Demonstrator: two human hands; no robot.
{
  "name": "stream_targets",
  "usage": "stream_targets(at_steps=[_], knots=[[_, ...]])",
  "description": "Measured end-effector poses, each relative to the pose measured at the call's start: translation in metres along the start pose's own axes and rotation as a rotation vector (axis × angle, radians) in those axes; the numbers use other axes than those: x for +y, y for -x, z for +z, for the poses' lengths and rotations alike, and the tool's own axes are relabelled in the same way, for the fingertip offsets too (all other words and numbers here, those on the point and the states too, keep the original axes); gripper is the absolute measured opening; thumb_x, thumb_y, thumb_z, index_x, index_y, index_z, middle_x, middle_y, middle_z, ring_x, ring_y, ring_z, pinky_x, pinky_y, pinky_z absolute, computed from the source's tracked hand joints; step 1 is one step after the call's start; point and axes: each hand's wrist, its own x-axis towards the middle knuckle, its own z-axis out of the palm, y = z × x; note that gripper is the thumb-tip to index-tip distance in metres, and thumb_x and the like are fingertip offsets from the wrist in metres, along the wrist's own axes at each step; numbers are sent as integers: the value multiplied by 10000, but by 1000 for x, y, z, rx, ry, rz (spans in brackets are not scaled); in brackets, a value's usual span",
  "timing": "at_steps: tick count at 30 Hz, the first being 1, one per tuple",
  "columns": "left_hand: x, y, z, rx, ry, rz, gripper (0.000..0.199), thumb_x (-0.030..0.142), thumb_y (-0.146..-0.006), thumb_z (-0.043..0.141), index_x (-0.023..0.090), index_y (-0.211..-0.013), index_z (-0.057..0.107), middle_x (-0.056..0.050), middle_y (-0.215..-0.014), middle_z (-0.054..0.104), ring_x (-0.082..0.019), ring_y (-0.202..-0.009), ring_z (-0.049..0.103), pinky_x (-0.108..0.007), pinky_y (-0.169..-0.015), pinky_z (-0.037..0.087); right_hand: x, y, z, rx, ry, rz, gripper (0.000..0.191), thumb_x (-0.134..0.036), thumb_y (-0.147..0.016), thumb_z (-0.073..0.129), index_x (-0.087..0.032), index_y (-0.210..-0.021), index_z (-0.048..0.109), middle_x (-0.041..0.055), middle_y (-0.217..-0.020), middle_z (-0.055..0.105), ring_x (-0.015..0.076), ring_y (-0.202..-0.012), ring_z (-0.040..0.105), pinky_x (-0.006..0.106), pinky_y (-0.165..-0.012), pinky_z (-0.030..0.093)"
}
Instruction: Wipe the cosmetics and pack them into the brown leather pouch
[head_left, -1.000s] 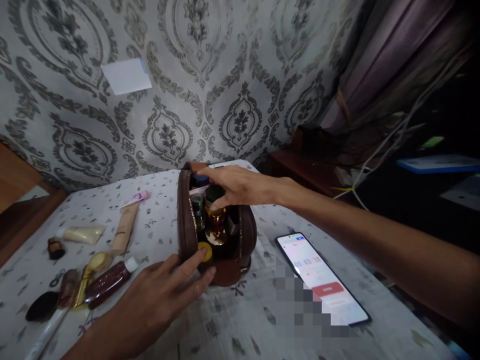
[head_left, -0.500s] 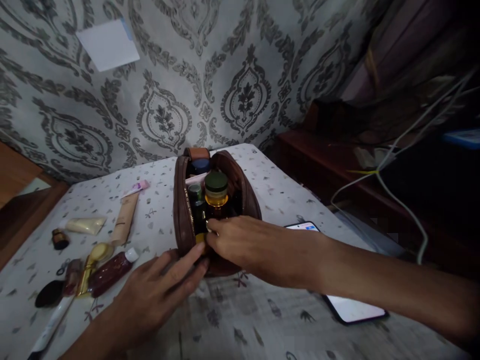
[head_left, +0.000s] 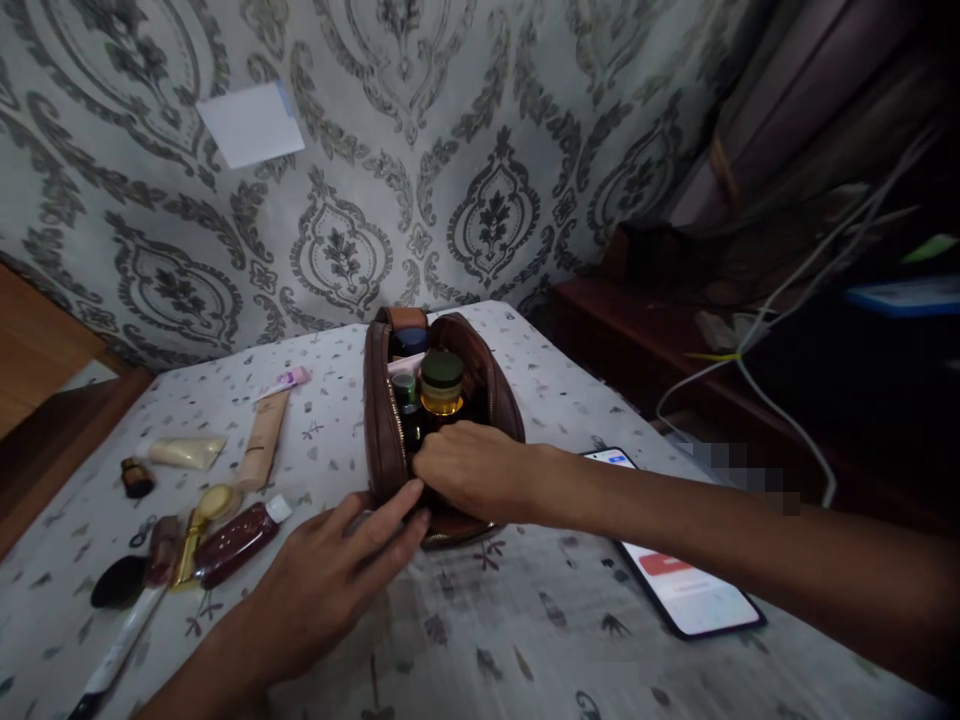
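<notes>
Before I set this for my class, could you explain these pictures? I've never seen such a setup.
There is no machine here, just a person's two bare hands, seen from a camera worn on the head, looking forward and down. The right hand reaches into an open brown bag; what its grip holds, if anything, is hidden. The left hand has its fingertips at the bag's near edge. On the printed cloth lie a tan tube, a bottle of dark red liquid and, to the right, a phone, partly covered by the forearm.
</notes>
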Motion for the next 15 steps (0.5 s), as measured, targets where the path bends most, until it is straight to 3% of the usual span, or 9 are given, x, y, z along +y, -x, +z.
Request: stream_targets(at_steps=[5,10,15], knots=[[0,2,-2,-69,14,-13,613,-28,-840,377,173,-1415,440,-89,-1525,425,-216,-1018,554,-285,-692,541,-1,-3,-1,-30,8,31,281,-371,-869,646,-103,-935,700,137,-858,718,267,-857,685,299,-640,433],[7,4,-8,-130,13,-47,632,-29,-826,384,172,-1425,414,-84,-1552,386,-215,-1055,575,-286,-662,560,-3,-6,-1,-28,44,82,164,-168,-889,553,-116,-905,709,143,-869,728,242,-846,695,285,-663,448],[15,23,-12,-78,38,-98,565,2,-869,385,184,-1402,420,-124,-1507,441,-221,-1149,570,-287,-685,571,-5,-12,-2,-91,60,133,154,-81,-788,592,-112,-877,714,155,-923,736,275,-882,700,298,-668,456]])
